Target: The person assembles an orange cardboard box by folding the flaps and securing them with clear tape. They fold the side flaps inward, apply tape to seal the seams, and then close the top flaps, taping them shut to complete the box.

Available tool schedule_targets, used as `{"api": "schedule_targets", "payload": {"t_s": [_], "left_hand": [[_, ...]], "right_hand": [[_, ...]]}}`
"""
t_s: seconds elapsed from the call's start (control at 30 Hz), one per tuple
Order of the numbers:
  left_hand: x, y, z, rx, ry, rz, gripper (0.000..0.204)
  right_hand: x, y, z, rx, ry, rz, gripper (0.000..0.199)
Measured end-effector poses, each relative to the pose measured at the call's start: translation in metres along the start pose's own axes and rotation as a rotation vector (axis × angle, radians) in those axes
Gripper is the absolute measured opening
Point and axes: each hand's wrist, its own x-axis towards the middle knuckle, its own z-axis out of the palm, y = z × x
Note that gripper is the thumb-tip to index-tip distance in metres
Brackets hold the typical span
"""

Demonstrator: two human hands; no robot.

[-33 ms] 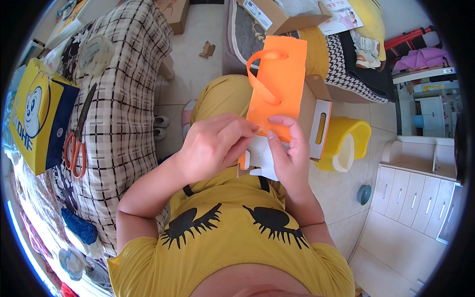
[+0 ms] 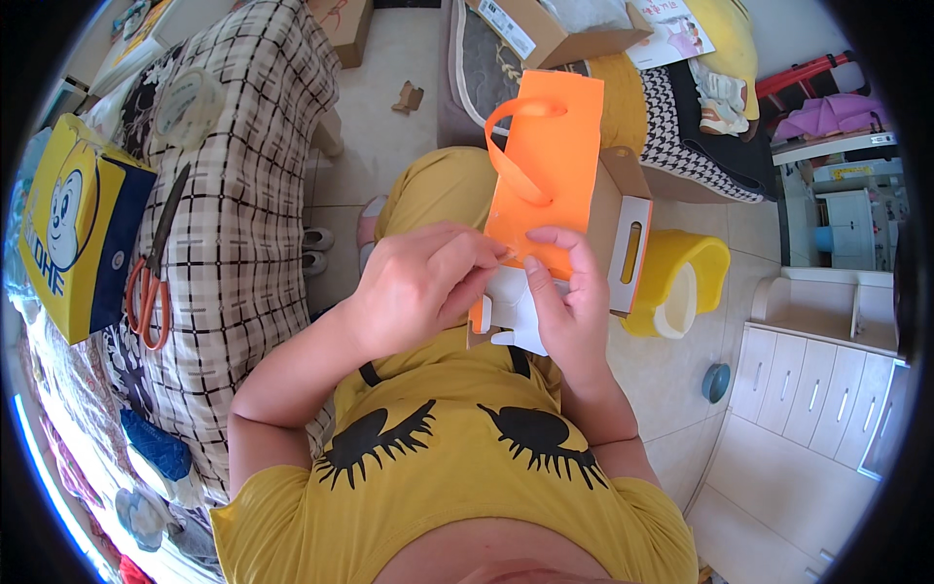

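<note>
An orange cardboard box [image 2: 574,122] with a loop of orange ribbon [image 2: 516,165] stands over my lap, white flaps [image 2: 516,300] spread at its near end. At the near left edge of the orange panel, my left hand [image 2: 418,277] has its fingertips pinched together; whatever sits between them is too small to make out. My right hand [image 2: 574,311] grips the near part of the box, its index finger curled over the orange panel and its thumb beside the white flap. An upright side panel with a slot [image 2: 630,248] opens out to the right.
Orange-handled scissors [image 2: 149,282], a roll of tape [image 2: 190,109] and a yellow and blue box [image 2: 83,229] rest on the checked cloth [image 2: 258,175] at left. Beyond my knees stands an open brown carton [image 2: 564,34]. A yellow plastic seat [image 2: 700,273] is on the right floor.
</note>
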Motion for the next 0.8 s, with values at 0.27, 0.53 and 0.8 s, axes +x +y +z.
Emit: {"api": "schedule_targets", "payload": {"t_s": [0.27,0.53,0.8], "left_hand": [[0.003,0.003,-0.007,0.009,-0.067,-0.038,0.016],[0.000,0.013,-0.001,0.159,-0.032,0.061,0.016],[-0.002,0.017,0.006,0.248,0.010,0.130,0.017]], "right_hand": [[0.000,0.003,-0.001,-0.028,0.000,-0.033,0.021],[0.002,0.002,0.000,-0.024,0.021,-0.027,0.022],[0.002,0.002,0.002,0.002,0.028,-0.042,0.022]]}}
